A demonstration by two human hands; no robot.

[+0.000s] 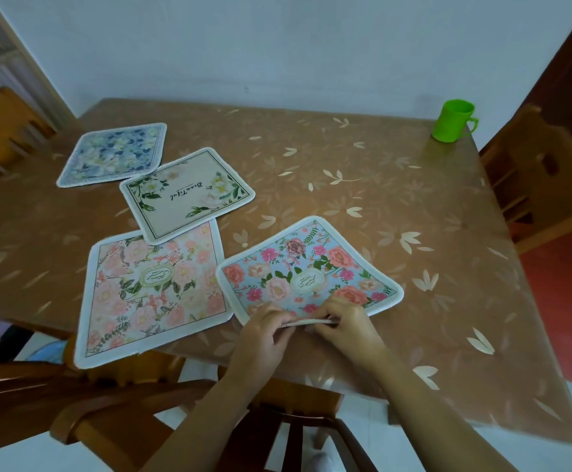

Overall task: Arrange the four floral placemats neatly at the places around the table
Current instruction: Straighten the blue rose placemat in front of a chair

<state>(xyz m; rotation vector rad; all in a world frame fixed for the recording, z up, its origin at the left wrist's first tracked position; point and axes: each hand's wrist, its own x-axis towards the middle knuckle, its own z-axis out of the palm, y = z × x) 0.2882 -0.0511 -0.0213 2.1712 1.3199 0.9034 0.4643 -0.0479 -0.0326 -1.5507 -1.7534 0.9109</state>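
Two bare forearms reach in from 6 o'clock, and the hands meet side by side at the table's near edge. The left hand [264, 332] and the right hand [349, 321] both have their fingers curled. Each pinches the near border of the sky-blue placemat [311, 270] with pink roses, and that border is lifted a little off the cloth between them. The hands are close together, knuckles nearly touching. The rest of this mat lies flat, skewed so its far corner points toward 12 o'clock.

Just beside it at 9 o'clock is the pale pink placemat [151, 291]. Whether their edges touch cannot be told. Its near corner hangs over the edge of the table [414, 206].

The cream placemat [185, 194], with green leaves and script, lies at 11 o'clock from the hands and overlaps the pink mat's far edge. Beyond it, toward 10 o'clock, is the navy-and-white placemat [116, 153], close to the cream mat's far corner.

All four mats are on the left half of the brown leaf-print cloth. A green cup [453, 121] stands upright at 2 o'clock in the far right corner, well apart from the mats. Wooden chairs stand at 6 o'clock [134, 413], 3 o'clock [543, 172] and 9 o'clock [1, 131].
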